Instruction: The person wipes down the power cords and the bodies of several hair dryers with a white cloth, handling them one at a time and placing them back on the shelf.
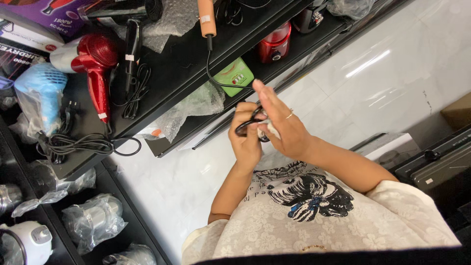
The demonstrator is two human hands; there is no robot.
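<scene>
My left hand is closed around a black power cord that runs up to an orange-handled appliance lying on the black shelf. My right hand, with a ring on one finger, presses a white cloth against the cord just beside the left hand. Both hands are held in front of my chest, above the white tiled floor.
The shelf carries a red hair dryer, a blue one in a plastic bag, a black styling tool, a green box, a red appliance and bubble wrap. Lower shelves hold wrapped appliances. Dark cases stand at the right.
</scene>
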